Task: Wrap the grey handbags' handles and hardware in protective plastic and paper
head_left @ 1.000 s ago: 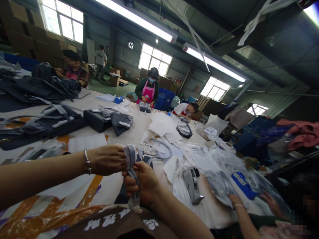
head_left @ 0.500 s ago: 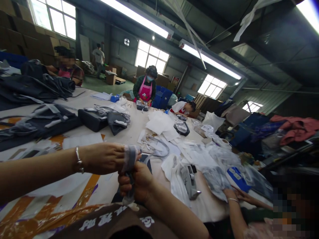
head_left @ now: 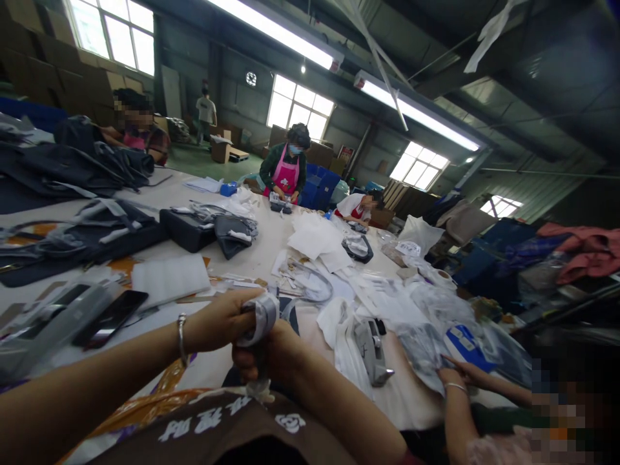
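My left hand (head_left: 220, 320), with a bracelet at the wrist, is closed around the top of a grey strap wrapped in clear plastic (head_left: 261, 316). My right hand (head_left: 271, 355) is closed in a fist around the lower part of the same strap, right under the left hand. White wrapping sticks out below my right fist. Both hands are held close together above the near edge of the long work table (head_left: 271, 245), over my brown apron.
Dark bags (head_left: 194, 229) and straps lie on the table to the left, a black phone (head_left: 113, 313) near my left arm. White sheets, plastic bags and a grey tool (head_left: 371, 349) lie to the right. A co-worker's hand (head_left: 453, 378) rests at lower right; other people work at the far end.
My hands have drawn closer together and lower, the left hand now gripping the strap's top directly above the right fist. The camera has shifted, bringing the phone into view.
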A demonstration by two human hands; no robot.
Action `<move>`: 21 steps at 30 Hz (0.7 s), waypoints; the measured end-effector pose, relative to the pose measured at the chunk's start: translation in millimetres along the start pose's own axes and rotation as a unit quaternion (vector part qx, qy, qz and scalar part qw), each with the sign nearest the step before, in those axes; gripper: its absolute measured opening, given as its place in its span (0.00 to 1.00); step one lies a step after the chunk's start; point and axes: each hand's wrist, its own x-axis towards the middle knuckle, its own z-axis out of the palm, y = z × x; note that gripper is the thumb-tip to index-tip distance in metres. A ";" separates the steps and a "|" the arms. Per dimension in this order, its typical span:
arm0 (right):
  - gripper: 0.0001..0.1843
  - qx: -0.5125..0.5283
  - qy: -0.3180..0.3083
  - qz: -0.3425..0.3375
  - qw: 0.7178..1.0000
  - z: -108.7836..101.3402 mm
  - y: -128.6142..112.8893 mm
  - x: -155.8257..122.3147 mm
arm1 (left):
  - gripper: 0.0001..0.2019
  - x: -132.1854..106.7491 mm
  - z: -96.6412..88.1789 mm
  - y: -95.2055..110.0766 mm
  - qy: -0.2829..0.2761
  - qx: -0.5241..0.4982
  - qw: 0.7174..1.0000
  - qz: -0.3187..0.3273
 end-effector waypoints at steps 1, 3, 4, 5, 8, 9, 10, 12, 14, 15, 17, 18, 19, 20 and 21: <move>0.15 -0.002 0.009 -0.009 1.000 -0.7 -0.1 -0.7 | 0.12 3.1 -1.2 -0.4 0.011 0.047 0.998 0.030; 0.19 0.003 0.020 -0.025 0.999 -1.4 -1.4 -2.8 | 0.10 7.8 -9.1 -0.6 0.029 0.144 0.984 0.098; 0.22 0.010 0.017 -0.026 0.999 -1.2 -2.1 -3.9 | 0.10 9.3 -14.2 -0.4 0.027 0.182 0.974 0.128; 0.24 0.016 0.013 -0.023 1.000 -0.6 -2.5 -4.8 | 0.10 10.3 -19.2 0.3 0.015 0.209 0.966 0.154; 0.25 0.009 0.001 -0.010 1.000 2.2 -1.2 -5.4 | 0.08 12.2 -29.2 5.9 -0.040 0.239 0.951 0.190; 0.23 -0.012 0.000 -0.015 1.000 2.8 -0.6 -5.2 | 0.08 13.1 -30.6 8.8 -0.053 0.244 0.950 0.190; 0.22 -0.040 0.007 -0.033 0.999 2.8 -0.3 -4.9 | 0.08 14.3 -31.3 11.9 -0.061 0.248 0.949 0.187; 0.21 -0.121 0.046 -0.115 0.985 0.5 -2.2 -5.5 | 0.07 17.3 -31.5 17.6 -0.054 0.245 0.952 0.177; 0.18 -0.244 0.108 -0.230 0.936 -4.4 -8.6 -8.6 | 0.08 19.5 -31.6 20.3 -0.024 0.213 0.965 0.151; 0.15 -0.318 0.141 -0.274 0.897 -7.3 -13.1 -11.0 | 0.13 19.6 -31.8 19.8 -0.015 0.181 0.976 0.124; 0.09 -0.472 0.201 -0.309 0.801 -12.8 -22.5 -16.7 | 0.25 17.7 -32.4 14.8 -0.022 0.074 0.996 0.040; 0.07 -0.538 0.229 -0.305 0.752 -15.1 -26.4 -19.3 | 0.28 15.7 -32.1 10.6 -0.031 0.005 0.999 -0.011; 0.06 -0.594 0.252 -0.291 0.706 -16.9 -29.4 -21.2 | 0.28 13.3 -31.2 5.8 -0.031 -0.069 0.995 -0.062; 0.06 -0.642 0.268 -0.273 0.665 -18.1 -31.2 -22.2 | 0.25 10.7 -29.3 0.8 -0.021 -0.138 0.985 -0.105; 0.07 -0.682 0.279 -0.254 0.627 -19.0 -31.8 -22.2 | 0.23 8.1 -26.3 -4.1 -0.007 -0.189 0.972 -0.139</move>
